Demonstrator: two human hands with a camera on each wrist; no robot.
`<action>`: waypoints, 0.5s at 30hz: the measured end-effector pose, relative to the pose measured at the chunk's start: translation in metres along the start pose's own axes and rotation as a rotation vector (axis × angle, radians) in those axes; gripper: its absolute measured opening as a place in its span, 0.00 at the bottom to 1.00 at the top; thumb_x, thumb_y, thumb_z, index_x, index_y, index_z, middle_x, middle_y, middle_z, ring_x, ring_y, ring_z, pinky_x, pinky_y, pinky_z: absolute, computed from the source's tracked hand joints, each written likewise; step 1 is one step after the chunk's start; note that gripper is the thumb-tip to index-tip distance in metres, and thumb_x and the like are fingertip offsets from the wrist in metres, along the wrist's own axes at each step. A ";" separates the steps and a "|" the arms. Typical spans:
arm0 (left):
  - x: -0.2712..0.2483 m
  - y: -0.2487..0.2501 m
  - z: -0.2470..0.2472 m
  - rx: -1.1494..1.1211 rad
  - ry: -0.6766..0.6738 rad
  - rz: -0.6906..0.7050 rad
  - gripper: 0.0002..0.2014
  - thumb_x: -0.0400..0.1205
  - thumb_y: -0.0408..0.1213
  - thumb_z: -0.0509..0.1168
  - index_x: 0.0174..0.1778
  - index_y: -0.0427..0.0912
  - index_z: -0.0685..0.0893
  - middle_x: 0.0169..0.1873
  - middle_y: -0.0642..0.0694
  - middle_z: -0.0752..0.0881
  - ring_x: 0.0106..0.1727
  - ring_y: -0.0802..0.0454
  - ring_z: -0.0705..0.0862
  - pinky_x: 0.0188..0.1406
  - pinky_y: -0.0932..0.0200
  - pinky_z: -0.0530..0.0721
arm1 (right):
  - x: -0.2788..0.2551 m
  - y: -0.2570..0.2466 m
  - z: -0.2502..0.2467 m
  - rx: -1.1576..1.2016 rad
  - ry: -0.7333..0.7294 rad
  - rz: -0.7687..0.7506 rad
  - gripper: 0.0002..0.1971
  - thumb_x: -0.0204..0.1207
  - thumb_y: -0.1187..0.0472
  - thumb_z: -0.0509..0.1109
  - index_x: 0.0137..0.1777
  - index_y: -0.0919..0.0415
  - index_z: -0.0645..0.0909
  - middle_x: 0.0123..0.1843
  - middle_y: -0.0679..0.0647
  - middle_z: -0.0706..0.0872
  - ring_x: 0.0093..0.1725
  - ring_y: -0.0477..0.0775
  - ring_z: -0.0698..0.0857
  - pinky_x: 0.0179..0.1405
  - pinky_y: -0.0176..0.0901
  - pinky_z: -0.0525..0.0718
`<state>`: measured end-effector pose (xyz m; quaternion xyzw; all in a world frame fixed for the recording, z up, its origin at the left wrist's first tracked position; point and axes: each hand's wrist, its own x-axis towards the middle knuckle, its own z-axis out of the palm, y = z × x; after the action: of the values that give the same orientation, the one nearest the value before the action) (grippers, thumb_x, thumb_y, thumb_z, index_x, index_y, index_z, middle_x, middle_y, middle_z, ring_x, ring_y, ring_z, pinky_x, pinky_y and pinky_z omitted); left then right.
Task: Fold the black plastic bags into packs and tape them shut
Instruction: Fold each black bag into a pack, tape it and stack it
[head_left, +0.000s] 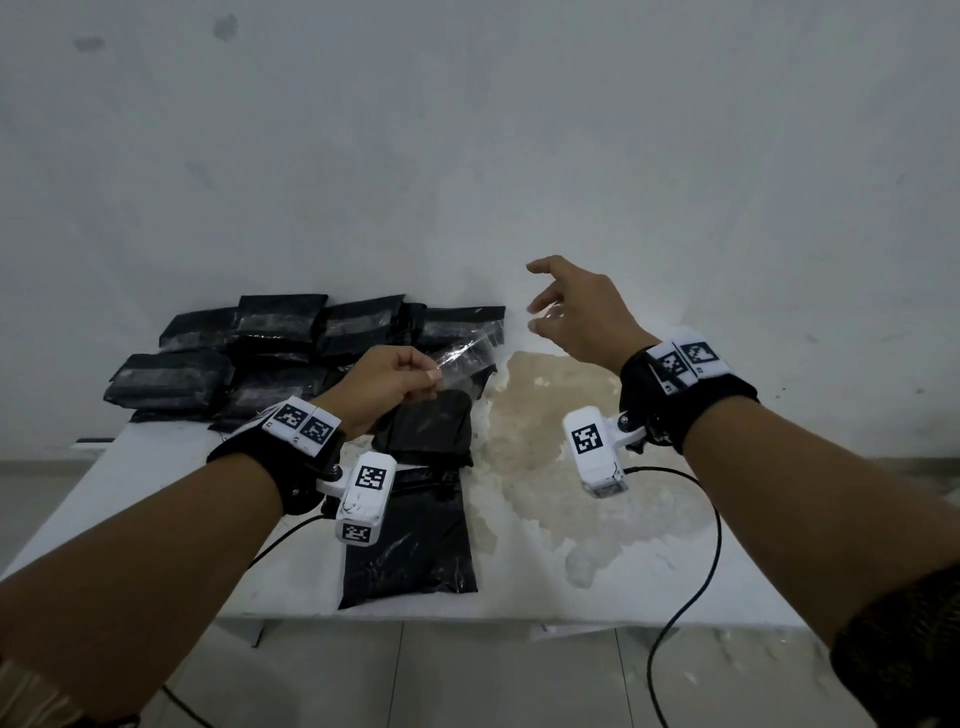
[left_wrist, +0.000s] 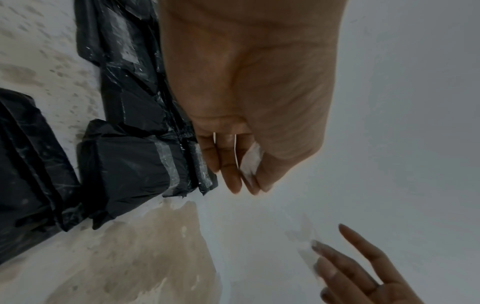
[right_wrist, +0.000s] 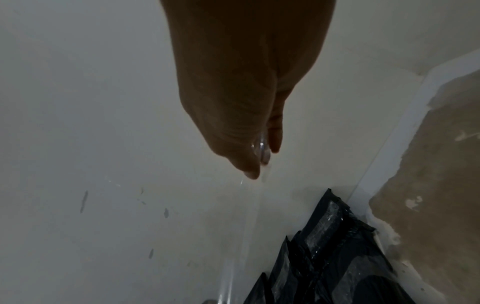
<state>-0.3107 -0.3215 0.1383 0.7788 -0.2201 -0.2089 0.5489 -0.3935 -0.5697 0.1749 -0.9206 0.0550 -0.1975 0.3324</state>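
Left hand (head_left: 387, 376) pinches one end of a clear tape strip (head_left: 464, 359) between thumb and fingers, raised above the table (head_left: 649, 561); right hand (head_left: 576, 312) pinches the far end with fingertips, index finger sticking out. Strip stretches between both hands over a folded black bag (head_left: 423, 431). Taped packs (head_left: 280, 345) pile at the back left against the wall (head_left: 467, 130); a flat black bag (head_left: 410, 540) lies near the front edge.

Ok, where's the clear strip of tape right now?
In the head view, the clear strip of tape hangs stretched between left hand and right hand, above the taped black plastic packs.
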 end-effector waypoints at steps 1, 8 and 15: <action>0.002 0.003 0.001 0.015 0.010 0.004 0.03 0.82 0.25 0.67 0.44 0.35 0.84 0.31 0.48 0.88 0.32 0.60 0.86 0.38 0.67 0.85 | -0.001 0.002 0.000 -0.001 -0.002 0.021 0.31 0.73 0.66 0.77 0.75 0.54 0.73 0.51 0.51 0.91 0.42 0.48 0.85 0.53 0.43 0.84; 0.011 0.008 -0.003 0.067 0.114 0.014 0.06 0.82 0.27 0.68 0.41 0.40 0.84 0.32 0.50 0.88 0.32 0.58 0.87 0.45 0.55 0.85 | -0.006 0.009 0.011 0.054 0.058 0.173 0.37 0.73 0.67 0.78 0.80 0.53 0.68 0.62 0.56 0.87 0.44 0.53 0.88 0.53 0.43 0.85; 0.004 0.009 -0.018 0.015 0.205 0.017 0.08 0.82 0.25 0.67 0.40 0.41 0.84 0.38 0.44 0.86 0.37 0.52 0.86 0.51 0.56 0.86 | -0.002 0.002 0.029 0.033 0.028 0.323 0.21 0.71 0.60 0.81 0.64 0.62 0.84 0.68 0.59 0.83 0.64 0.59 0.85 0.70 0.51 0.79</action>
<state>-0.2986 -0.3131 0.1520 0.7982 -0.1707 -0.1219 0.5646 -0.3835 -0.5540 0.1526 -0.8913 0.2035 -0.1554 0.3742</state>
